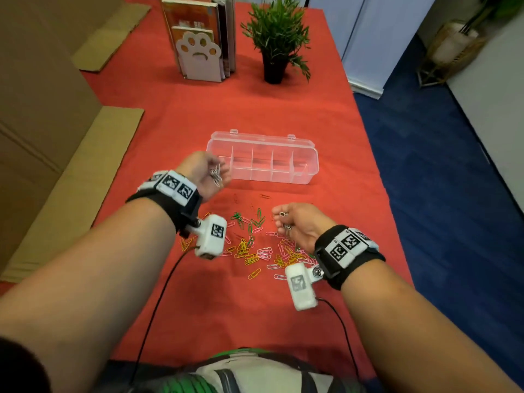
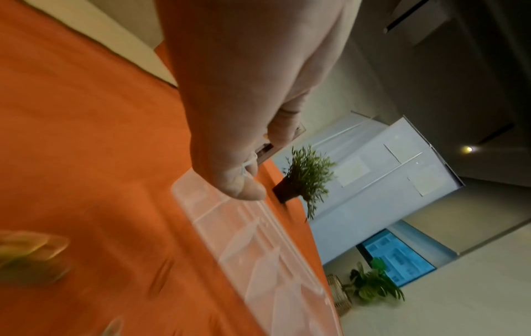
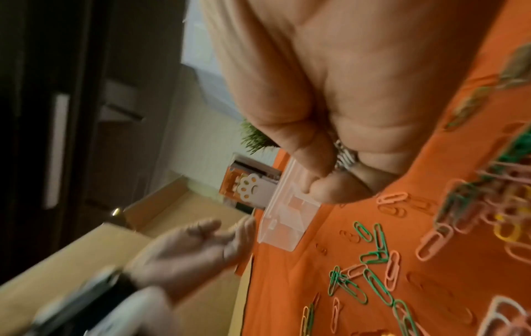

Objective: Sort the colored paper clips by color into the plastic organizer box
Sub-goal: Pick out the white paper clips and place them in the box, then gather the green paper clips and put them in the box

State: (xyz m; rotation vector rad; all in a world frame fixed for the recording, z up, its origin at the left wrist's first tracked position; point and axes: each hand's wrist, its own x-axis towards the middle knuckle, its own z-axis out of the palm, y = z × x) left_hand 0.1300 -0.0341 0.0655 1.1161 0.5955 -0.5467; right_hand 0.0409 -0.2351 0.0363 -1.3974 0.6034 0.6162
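Hands [image 1: 205, 174] [image 1: 297, 222] near organizer box [image 1: 307, 177] front edge, clutching silver clips [image 1: 217, 174].

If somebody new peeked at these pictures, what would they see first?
Probably the bright heap of colored paper clips spread on the red tablecloth, right between the two arms. Next, the left hand holding silver clips beside the clear organizer box, whose compartments look empty, and the right hand gripping more.

Clear, open organizer box [image 1: 295, 173] lies beyond scattered green, pink and yellow paper clips [image 1: 255, 248] on red cloth
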